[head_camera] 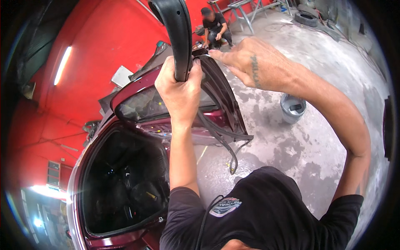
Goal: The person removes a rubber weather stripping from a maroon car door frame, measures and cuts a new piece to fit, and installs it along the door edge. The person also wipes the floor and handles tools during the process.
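Observation:
My left hand (179,89) is closed around a wide black trim strip (181,37), apparently rubber or plastic, which rises past the top of the view. Behind it stands the opened burgundy car door (229,103) with its window glass. My right hand (250,64) is raised at the door frame's upper corner, index finger extended to the edge. Whether those fingers pinch anything is hidden. Thin black rubber seal (232,162) dangles in loops from the door's lower part. To the left gapes the dark door opening (125,184) of the car body.
A grey bucket (292,109) with a dark item inside stands on the blotchy concrete floor (315,137). Farther off, a person (215,26) crouches near metal trestles (242,12). A tire (306,19) and cables lie at the back right. A red wall (103,47) runs behind the car.

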Action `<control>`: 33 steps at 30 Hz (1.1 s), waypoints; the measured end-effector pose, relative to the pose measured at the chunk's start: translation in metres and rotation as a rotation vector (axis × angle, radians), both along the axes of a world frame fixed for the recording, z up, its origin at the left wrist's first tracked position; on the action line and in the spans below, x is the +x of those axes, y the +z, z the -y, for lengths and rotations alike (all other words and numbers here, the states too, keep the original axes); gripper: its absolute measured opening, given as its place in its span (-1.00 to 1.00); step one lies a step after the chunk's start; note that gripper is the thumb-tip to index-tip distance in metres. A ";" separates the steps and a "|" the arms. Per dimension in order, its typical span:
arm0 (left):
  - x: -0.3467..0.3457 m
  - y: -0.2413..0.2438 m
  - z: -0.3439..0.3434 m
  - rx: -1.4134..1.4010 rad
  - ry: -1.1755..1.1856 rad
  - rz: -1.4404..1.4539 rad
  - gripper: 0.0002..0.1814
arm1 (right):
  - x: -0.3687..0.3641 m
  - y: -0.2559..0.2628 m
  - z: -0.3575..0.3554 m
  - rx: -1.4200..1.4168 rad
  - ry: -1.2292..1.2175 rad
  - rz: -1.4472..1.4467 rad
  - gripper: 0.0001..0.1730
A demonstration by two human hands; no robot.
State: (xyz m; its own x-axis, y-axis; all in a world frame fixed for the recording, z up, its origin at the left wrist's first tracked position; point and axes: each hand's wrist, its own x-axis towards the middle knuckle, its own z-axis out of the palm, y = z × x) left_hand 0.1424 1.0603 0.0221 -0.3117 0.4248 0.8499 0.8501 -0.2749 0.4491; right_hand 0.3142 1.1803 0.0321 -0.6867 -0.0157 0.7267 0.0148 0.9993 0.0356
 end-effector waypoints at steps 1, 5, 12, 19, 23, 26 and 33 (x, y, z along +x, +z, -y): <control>0.000 0.000 -0.001 0.016 -0.014 -0.023 -0.88 | -0.001 -0.001 -0.003 0.009 0.023 -0.013 -0.71; -0.001 0.001 -0.002 0.013 -0.018 -0.036 -0.87 | -0.004 -0.004 -0.016 0.017 0.084 0.003 -0.52; 0.004 0.000 0.000 -0.022 0.037 0.010 -0.87 | -0.006 -0.007 -0.013 0.119 0.000 -0.043 -0.59; 0.003 0.000 0.000 -0.034 0.049 -0.035 -0.88 | -0.003 -0.004 -0.022 0.173 0.014 0.043 -0.50; 0.005 -0.002 -0.001 -0.024 0.030 0.015 -0.88 | -0.006 -0.008 -0.030 0.173 0.084 -0.008 -0.47; 0.004 -0.004 -0.001 -0.015 0.040 0.015 -0.89 | -0.008 -0.008 -0.034 0.176 0.122 -0.019 -0.47; 0.002 -0.006 -0.002 0.002 -0.009 0.044 -0.90 | -0.011 -0.007 -0.046 0.209 0.195 -0.004 -0.27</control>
State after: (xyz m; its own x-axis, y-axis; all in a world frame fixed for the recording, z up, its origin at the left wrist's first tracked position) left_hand 0.1442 1.0627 0.0159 -0.3448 0.4260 0.8364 0.8273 -0.2832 0.4852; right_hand 0.3033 1.2259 0.0251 -0.6535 -0.2966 0.6964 -0.1762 0.9544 0.2411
